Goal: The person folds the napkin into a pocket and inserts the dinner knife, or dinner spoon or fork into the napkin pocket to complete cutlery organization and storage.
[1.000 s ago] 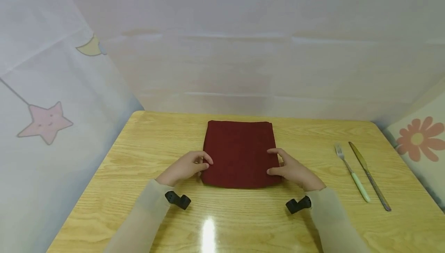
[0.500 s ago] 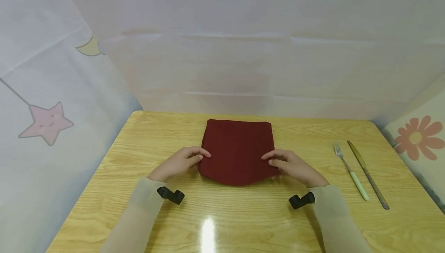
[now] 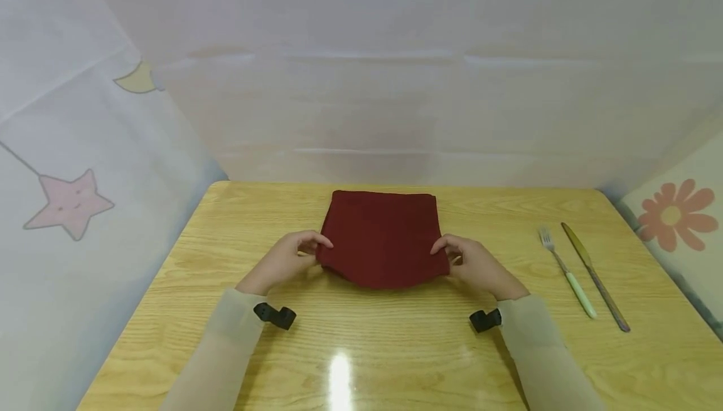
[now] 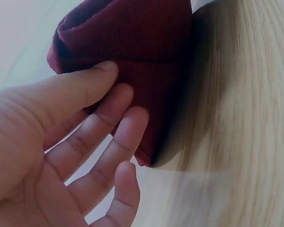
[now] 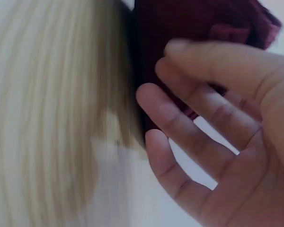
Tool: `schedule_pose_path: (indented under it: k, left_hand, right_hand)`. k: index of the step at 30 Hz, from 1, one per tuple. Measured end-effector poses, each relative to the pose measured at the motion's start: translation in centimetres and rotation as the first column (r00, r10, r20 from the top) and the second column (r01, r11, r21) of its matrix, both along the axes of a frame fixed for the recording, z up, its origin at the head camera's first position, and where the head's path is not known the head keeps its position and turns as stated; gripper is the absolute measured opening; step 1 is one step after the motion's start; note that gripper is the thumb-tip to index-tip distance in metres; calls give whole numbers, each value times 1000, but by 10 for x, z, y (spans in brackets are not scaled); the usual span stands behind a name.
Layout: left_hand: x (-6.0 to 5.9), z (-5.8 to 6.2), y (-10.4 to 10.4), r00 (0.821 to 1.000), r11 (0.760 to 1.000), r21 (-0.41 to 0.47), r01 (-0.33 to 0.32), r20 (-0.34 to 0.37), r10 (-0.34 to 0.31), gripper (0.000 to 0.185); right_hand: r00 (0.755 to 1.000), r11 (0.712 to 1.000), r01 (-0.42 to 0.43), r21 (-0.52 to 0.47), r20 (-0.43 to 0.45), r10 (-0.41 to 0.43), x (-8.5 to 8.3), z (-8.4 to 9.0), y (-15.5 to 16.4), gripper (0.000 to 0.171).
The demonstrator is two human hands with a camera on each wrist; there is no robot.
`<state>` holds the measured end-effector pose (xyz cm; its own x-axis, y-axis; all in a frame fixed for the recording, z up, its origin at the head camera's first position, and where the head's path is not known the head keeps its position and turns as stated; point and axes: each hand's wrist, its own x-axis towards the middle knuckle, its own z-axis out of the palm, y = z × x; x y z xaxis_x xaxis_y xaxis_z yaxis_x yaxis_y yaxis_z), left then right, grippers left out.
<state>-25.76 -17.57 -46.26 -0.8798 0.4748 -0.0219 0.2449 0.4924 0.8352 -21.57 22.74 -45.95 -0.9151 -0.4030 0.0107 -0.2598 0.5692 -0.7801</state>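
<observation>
A dark red folded cloth [image 3: 384, 235] lies mid-table, its near part raised and sagging between the two hands. At its left side my left hand [image 3: 286, 260] pinches the edge, one finger on top. In the left wrist view the thumb [image 4: 102, 71] presses the cloth's folded layers [image 4: 132, 35], with other fingers curled near it. My right hand [image 3: 477, 265] pinches the opposite side likewise. The right wrist view has that thumb [image 5: 194, 52] against the cloth [image 5: 180, 23]. The cloth's underside is mostly hidden in the head view.
To the right lie a fork [image 3: 567, 273] with a pale green handle and a table knife [image 3: 595, 276], side by side. The wooden table [image 3: 361, 336] meets a pale sheet [image 3: 350, 103] at its back edge. Printed sheets stand at left and right.
Both hands have taken hold of the cloth's sides. Its near edge has risen and moved away from me, now bowing in the middle. The fork and knife lie as before.
</observation>
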Motion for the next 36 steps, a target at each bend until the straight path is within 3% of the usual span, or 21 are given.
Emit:
schedule_pose_path:
  k: [6, 15, 18, 22, 25, 29, 33, 36]
  left_hand:
    - [1, -2, -4, 1000, 1000, -28, -8, 13, 9, 24]
    - [-1, -1, -13, 999, 1000, 0, -31, 41, 31, 31]
    - [-3, 0, -15, 999, 1000, 5, -22, 48, 22, 29]
    - [-4, 0, -20, 1000, 1000, 5, -7, 29, 7, 22]
    - [-6, -1, -23, 1000, 1000, 8, 0, 11, -1, 18]
    - [-8, -2, -25, 1000, 1000, 0, -1, -3, 1, 19]
    - [-10, -4, -23, 998, 999, -29, 34, -61, -35, 17]
    - [-11, -3, -19, 993, 997, -30, 74, -86, -76, 23]
  right_hand:
    - [995, 998, -18, 55, -98, 23, 1, 2, 0, 26]
    - [997, 997, 22, 80, -72, -16, 2, 4, -4, 40]
    - [990, 994, 17, 105, -144, -2, 3, 4, -2, 34]
    - [958, 993, -19, 115, -283, 51, 2, 1, 6, 23]
    - [945, 996, -39, 84, -321, 64, 0, 0, 11, 19]
    - [970, 999, -22, 45, -239, 33, 0, -1, 14, 13]
    - [996, 999, 22, 46, -91, -18, 0, -5, 14, 40]
    - [999, 999, 45, 22, -1, -45, 0, -7, 14, 55]
